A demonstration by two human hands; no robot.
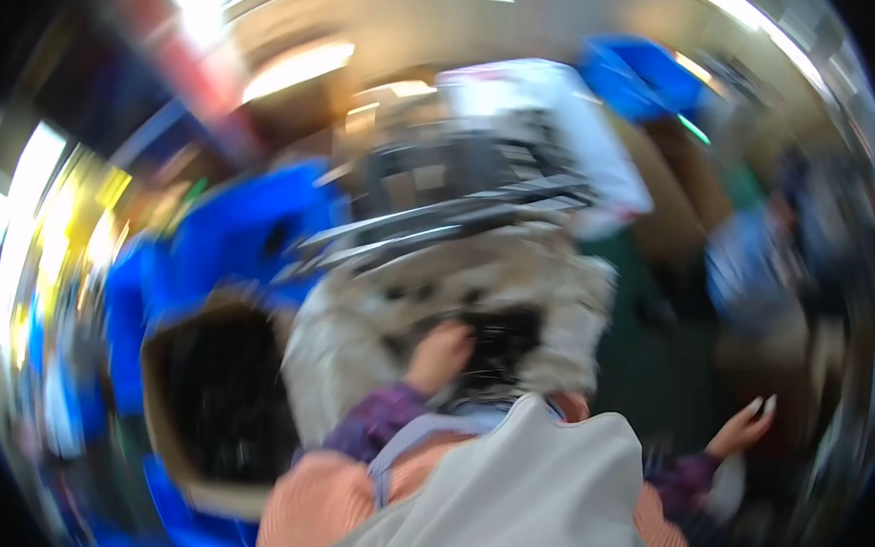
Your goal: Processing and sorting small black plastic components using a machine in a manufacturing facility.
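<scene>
The whole picture is smeared by motion. In front of my body, my left hand rests at the edge of a heap of dark, small parts on a wrinkled off-white cloth or sack. Its fingers blur into the dark heap, so their grip does not show. Far out to the right, my right hand is stretched away from the cloth. Two of its fingers show white tips and stand apart, with nothing visible between them.
An open cardboard box with dark contents stands at my left, beside blue bins. Beyond the cloth lie long grey metal-looking bars and a white sheet or bag. Another blue bin sits far right.
</scene>
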